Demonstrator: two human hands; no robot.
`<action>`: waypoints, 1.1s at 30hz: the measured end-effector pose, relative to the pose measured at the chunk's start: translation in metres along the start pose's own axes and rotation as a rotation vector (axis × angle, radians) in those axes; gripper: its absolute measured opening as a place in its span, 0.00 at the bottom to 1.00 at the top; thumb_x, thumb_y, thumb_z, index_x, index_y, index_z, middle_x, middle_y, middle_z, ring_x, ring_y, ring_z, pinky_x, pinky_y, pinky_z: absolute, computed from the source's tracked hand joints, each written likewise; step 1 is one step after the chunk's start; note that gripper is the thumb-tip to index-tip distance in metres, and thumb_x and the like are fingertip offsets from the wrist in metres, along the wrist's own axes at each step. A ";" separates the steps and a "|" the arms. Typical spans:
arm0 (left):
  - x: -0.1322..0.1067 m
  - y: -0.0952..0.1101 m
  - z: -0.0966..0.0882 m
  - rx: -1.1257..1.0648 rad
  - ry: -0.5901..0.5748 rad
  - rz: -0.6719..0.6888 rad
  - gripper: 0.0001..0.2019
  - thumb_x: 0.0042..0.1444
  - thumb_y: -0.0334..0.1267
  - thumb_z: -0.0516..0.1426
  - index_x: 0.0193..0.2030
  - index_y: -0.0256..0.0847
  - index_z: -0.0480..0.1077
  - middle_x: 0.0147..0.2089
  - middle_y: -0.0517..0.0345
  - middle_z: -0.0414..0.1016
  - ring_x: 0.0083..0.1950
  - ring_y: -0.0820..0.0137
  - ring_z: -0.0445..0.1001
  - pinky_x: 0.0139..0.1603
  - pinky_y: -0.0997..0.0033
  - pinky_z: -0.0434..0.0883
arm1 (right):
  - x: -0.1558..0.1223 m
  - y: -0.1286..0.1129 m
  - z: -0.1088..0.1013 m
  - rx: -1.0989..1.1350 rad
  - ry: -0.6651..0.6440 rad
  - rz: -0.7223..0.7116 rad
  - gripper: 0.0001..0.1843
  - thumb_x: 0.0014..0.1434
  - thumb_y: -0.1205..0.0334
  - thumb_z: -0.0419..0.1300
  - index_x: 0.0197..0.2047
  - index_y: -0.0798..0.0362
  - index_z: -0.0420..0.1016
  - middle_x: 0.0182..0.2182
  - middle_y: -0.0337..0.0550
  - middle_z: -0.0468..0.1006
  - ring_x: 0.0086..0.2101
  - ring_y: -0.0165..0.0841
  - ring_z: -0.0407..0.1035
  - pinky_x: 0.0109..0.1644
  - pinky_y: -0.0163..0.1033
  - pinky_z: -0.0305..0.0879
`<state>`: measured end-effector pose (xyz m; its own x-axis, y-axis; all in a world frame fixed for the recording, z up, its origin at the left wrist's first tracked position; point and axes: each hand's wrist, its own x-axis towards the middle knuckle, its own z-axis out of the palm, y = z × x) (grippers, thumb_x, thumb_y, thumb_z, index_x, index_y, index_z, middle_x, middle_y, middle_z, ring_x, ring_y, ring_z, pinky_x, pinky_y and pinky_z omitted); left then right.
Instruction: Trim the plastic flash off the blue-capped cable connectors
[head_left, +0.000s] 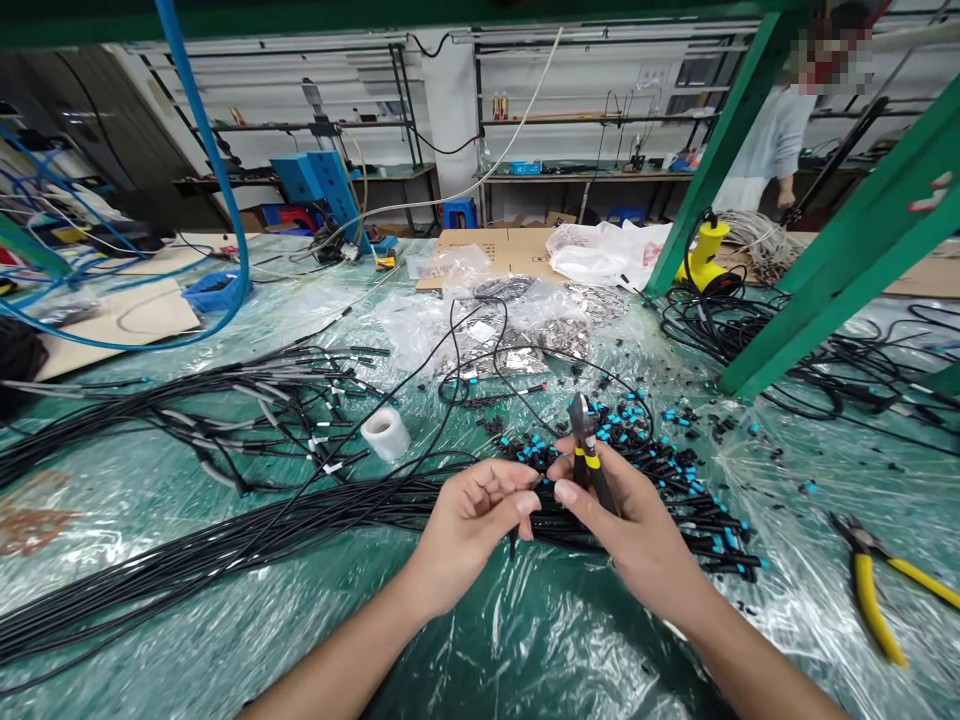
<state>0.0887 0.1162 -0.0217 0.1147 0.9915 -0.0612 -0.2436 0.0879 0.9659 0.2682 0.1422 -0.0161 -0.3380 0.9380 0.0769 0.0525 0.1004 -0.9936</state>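
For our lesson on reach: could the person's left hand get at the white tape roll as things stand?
Probably yes. The tape roll stands uncovered just beyond the left hand, with only flat black cables lying between. The hand pinches one of them, though, so it is not free.

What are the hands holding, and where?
The right hand holds small black-and-yellow metal pliers by the handles. The left hand's grip on the thin black cables is unclear.

The right hand (630, 520) hides the handles of the cutters (581, 430); whatever the fingertips (564, 491) pinch is too small to tell; the yellow pliers (870, 590) run off frame.
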 end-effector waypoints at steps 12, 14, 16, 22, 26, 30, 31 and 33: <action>-0.004 0.012 -0.002 0.370 -0.128 -0.057 0.16 0.60 0.49 0.54 0.33 0.36 0.72 0.27 0.61 0.66 0.30 0.78 0.62 0.32 0.79 0.60 | -0.003 -0.012 -0.003 -0.078 -0.019 0.027 0.17 0.60 0.52 0.60 0.51 0.47 0.70 0.36 0.37 0.73 0.38 0.28 0.67 0.44 0.34 0.65; -0.001 0.019 -0.012 0.435 -0.027 0.029 0.15 0.61 0.48 0.53 0.36 0.38 0.73 0.34 0.59 0.72 0.37 0.75 0.67 0.40 0.77 0.63 | -0.002 -0.016 -0.009 -0.042 0.048 0.079 0.19 0.60 0.49 0.61 0.52 0.46 0.69 0.35 0.37 0.72 0.36 0.27 0.66 0.43 0.34 0.64; 0.002 0.024 -0.021 0.461 0.091 0.105 0.14 0.62 0.47 0.53 0.37 0.39 0.73 0.37 0.59 0.74 0.40 0.75 0.68 0.43 0.77 0.64 | -0.002 -0.020 -0.014 0.014 0.023 0.176 0.23 0.60 0.47 0.60 0.55 0.46 0.67 0.33 0.36 0.70 0.32 0.27 0.65 0.40 0.34 0.64; 0.002 0.025 -0.030 0.541 0.238 0.258 0.12 0.60 0.46 0.55 0.40 0.40 0.73 0.34 0.61 0.74 0.35 0.78 0.67 0.37 0.80 0.65 | -0.013 -0.028 -0.003 0.039 -0.393 0.357 0.25 0.61 0.45 0.58 0.58 0.44 0.66 0.42 0.40 0.72 0.44 0.33 0.68 0.52 0.41 0.63; 0.000 0.020 -0.027 0.573 0.250 0.303 0.11 0.60 0.44 0.56 0.39 0.39 0.74 0.33 0.61 0.75 0.33 0.79 0.68 0.35 0.81 0.66 | -0.018 -0.030 0.006 -0.039 -0.403 0.344 0.23 0.62 0.43 0.56 0.57 0.42 0.66 0.45 0.38 0.73 0.48 0.34 0.67 0.58 0.44 0.59; -0.001 0.016 -0.025 0.572 0.241 0.310 0.10 0.60 0.42 0.56 0.39 0.39 0.74 0.33 0.61 0.76 0.34 0.79 0.70 0.36 0.82 0.67 | -0.018 -0.029 0.007 -0.090 -0.380 0.315 0.18 0.62 0.41 0.54 0.48 0.43 0.68 0.47 0.38 0.74 0.50 0.36 0.67 0.54 0.43 0.62; -0.001 0.015 -0.025 0.574 0.238 0.313 0.10 0.60 0.42 0.56 0.39 0.39 0.74 0.33 0.61 0.76 0.34 0.79 0.71 0.36 0.82 0.67 | -0.018 -0.028 0.007 -0.097 -0.381 0.307 0.18 0.62 0.41 0.54 0.45 0.44 0.68 0.48 0.38 0.74 0.50 0.37 0.67 0.53 0.43 0.62; 0.000 0.013 -0.024 0.583 0.236 0.319 0.09 0.60 0.42 0.56 0.39 0.39 0.74 0.33 0.61 0.76 0.33 0.79 0.70 0.36 0.82 0.67 | -0.018 -0.027 0.006 -0.107 -0.376 0.295 0.17 0.62 0.41 0.54 0.42 0.46 0.68 0.48 0.38 0.74 0.51 0.37 0.66 0.52 0.42 0.63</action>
<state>0.0621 0.1193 -0.0152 -0.1048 0.9603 0.2586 0.3324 -0.2112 0.9192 0.2671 0.1202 0.0086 -0.6095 0.7484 -0.2615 0.2869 -0.0993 -0.9528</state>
